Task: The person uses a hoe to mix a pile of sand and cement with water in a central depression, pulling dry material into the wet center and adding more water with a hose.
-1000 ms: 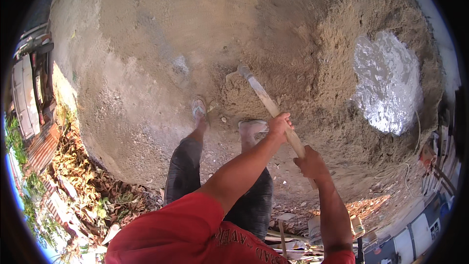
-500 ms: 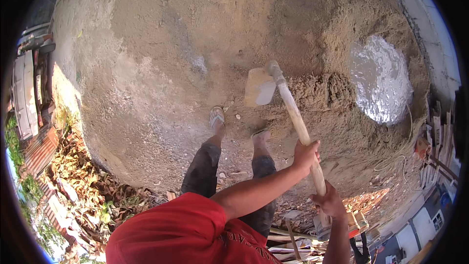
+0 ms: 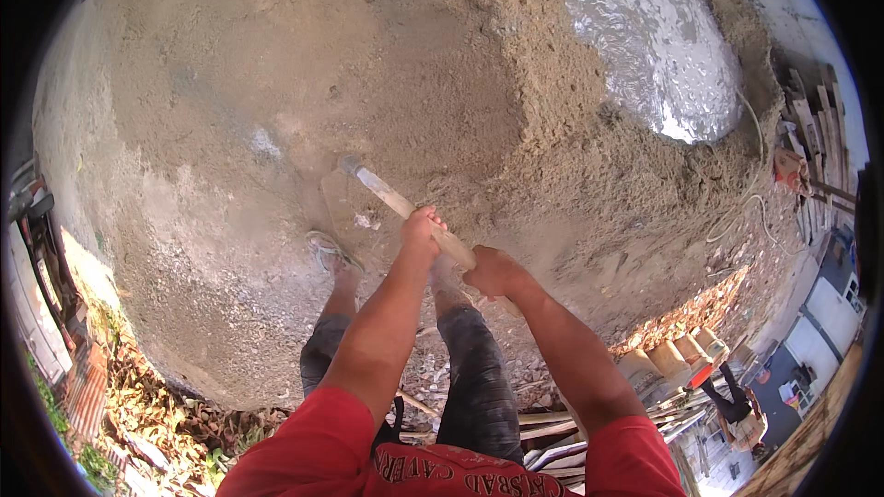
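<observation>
Long-handled hoe [image 3: 385, 191] lying close to a sandalled foot [image 3: 324, 247]

The right hand [image 3: 494, 272] and, farther along, the left hand [image 3: 423, 226] are wrapping their fingers [image 3: 435, 216] tightly around the wooden handle [image 3: 455, 248]. The dusty blade [image 3: 342, 206] is sitting just beside that foot; a hard pull or slipping grip could be sending it into the toes. Beyond, loose sand [image 3: 552, 110] is ringing a shiny pool [image 3: 665, 51]; a collapsing rim could be letting liquid out.
</observation>
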Motion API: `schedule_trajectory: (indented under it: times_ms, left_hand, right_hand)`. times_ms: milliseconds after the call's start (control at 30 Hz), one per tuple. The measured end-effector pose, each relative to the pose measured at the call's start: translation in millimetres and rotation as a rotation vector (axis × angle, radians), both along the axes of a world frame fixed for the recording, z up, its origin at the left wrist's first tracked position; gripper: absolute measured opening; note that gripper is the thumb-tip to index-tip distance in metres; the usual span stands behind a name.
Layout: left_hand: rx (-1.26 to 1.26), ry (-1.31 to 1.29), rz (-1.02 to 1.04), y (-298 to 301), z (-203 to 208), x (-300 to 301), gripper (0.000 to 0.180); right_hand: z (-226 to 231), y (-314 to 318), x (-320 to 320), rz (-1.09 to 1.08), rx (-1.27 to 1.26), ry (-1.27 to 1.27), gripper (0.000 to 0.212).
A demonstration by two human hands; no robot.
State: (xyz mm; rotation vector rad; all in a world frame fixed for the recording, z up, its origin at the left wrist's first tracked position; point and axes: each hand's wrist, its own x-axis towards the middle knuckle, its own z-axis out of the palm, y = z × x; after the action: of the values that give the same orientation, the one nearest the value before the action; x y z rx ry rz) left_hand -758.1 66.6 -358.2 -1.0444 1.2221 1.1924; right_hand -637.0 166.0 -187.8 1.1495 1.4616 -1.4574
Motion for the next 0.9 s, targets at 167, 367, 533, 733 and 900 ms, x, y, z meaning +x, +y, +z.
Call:
schedule_trajectory:
  times_ms: [167,367,533,733,900]
  left_hand:
    - [0.184,-0.151,0.162,108.5,83.9,102.2,0.023]
    - [0.472,-0.3,0.235,195.4,269.8,180.8,0.024]
    - [0.48,-0.21,0.246,205.3,358.5,152.4,0.027]
    - [0.322,0.115,-0.268,112.0,335.2,-36.7,0.025]
    - [0.173,0.09,-0.696,8.9,362.0,-414.0,0.019]
  right_hand:
    - [107.5,101.8,77.8,0.317,0.301,-0.135,0.045]
    - [303.3,188.8,150.1,0.412,0.38,-0.155,0.039]
    - [395.2,200.7,126.1,0.183,0.205,-0.168,0.041]
    - [294.3,29.8,79.3,-0.504,0.267,0.369,0.063]
    - [252.4,-86.3,-8.2,-0.383,0.363,0.2,0.058]
